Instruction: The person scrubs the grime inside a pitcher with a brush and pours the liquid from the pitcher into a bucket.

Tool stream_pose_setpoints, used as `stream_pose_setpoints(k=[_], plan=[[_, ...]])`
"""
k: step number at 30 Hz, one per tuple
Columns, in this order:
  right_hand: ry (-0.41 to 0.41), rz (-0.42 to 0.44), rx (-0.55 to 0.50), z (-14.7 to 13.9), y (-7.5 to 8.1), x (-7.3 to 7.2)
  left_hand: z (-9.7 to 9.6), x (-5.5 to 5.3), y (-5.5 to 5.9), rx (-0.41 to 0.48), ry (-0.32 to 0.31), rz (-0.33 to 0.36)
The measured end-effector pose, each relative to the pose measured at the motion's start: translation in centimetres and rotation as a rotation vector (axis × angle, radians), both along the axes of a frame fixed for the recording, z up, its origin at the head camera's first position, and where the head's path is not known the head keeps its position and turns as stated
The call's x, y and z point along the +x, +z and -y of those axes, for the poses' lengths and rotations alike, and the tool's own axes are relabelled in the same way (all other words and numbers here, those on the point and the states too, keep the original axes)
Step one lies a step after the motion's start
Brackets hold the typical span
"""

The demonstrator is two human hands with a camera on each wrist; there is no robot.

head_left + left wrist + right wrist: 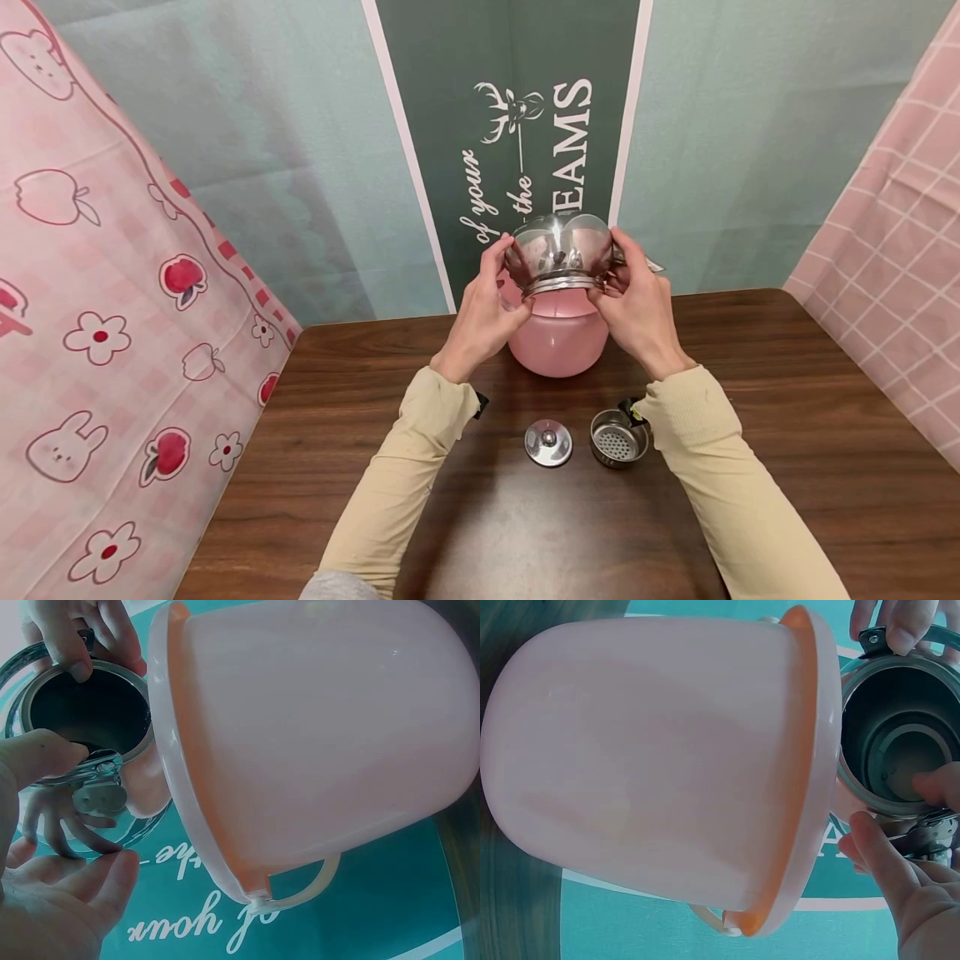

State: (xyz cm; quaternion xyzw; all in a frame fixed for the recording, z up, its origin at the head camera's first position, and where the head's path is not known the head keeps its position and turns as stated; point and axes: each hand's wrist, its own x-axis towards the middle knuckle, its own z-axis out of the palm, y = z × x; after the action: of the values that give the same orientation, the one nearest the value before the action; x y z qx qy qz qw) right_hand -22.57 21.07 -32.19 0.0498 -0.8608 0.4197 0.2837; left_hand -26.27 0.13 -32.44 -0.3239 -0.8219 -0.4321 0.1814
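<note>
Both hands hold a shiny metal teapot point(558, 246) tilted over a pink bucket point(558, 348), its round mouth turned toward the wearer. My left hand point(486, 310) grips one side, with the thumb at the rim and the fingers along the body. On the opposite side my right hand point(639, 310) holds it the same way. The wrist views show the teapot's dark open mouth point(900, 750) beside the rim of the bucket point(322, 742). A hinged metal fitting and a curved handle show at its rim.
On the wooden table point(360, 400), nearer the wearer, lie a round metal lid point(548, 443) with a knob and a perforated metal strainer cup point(618, 440). Printed cloth point(705, 150) hangs behind the table, with pink patterned cloth point(112, 333) to the left.
</note>
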Motion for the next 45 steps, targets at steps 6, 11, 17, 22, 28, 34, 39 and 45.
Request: stream_pose_setpoints(k=[6, 11, 17, 22, 28, 34, 39, 45], plan=[[0.013, -0.017, -0.002, -0.05, -0.05, -0.08, 0.04, -0.06, -0.05, 0.003, -0.003, -0.019], [0.018, -0.03, 0.004, -0.08, -0.07, -0.05, 0.05, -0.05, -0.07, -0.001, 0.001, -0.03], [0.021, -0.056, 0.021, -0.09, -0.15, 0.01, 0.15, 0.05, -0.14, -0.006, 0.003, -0.047], [0.023, -0.08, 0.034, -0.14, -0.25, 0.03, 0.2, 0.02, -0.29, -0.004, -0.004, -0.081], [0.026, -0.08, 0.036, -0.14, -0.22, 0.06, 0.24, -0.03, -0.31, -0.007, -0.001, -0.1], [0.03, -0.099, 0.035, -0.14, -0.33, 0.07, 0.29, -0.02, -0.26, -0.007, -0.002, -0.103], [0.034, -0.125, 0.032, -0.13, -0.44, 0.01, 0.3, -0.09, -0.17, -0.001, 0.0, -0.117], [0.047, -0.151, 0.024, -0.07, -0.49, -0.04, 0.29, -0.06, -0.17, -0.012, 0.008, -0.127]])
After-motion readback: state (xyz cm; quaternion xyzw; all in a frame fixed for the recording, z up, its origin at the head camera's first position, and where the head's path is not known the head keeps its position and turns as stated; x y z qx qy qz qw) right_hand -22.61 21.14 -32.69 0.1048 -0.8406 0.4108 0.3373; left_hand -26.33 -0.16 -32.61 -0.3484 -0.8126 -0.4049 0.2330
